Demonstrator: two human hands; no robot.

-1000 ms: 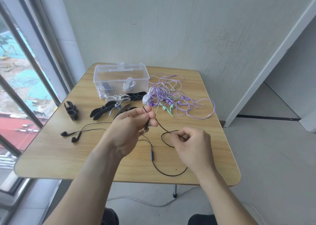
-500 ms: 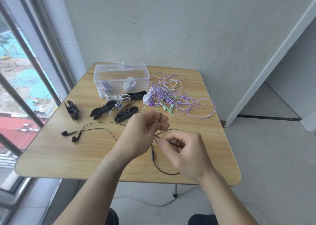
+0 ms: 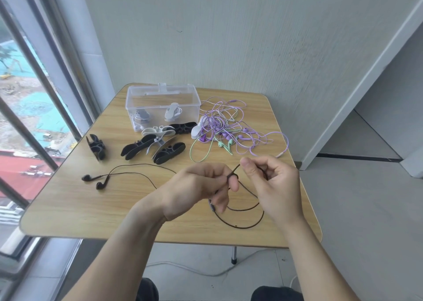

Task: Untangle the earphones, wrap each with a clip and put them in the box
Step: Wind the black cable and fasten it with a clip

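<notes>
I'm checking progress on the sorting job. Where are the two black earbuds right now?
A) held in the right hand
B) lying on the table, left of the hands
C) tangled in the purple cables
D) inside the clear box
B: the black earbuds lie on the bare table, left of both hands, while the left hand and right hand pinch the black cable farther along.

Wooden table (image 3: 68, 209); window (image 3: 27, 117); floor cable (image 3: 194, 271)

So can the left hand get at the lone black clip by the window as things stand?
Probably not yet: the left hand pinches the black earphone cable. Nothing lies between it and the black clip except the black earbuds, off the direct line.
</notes>
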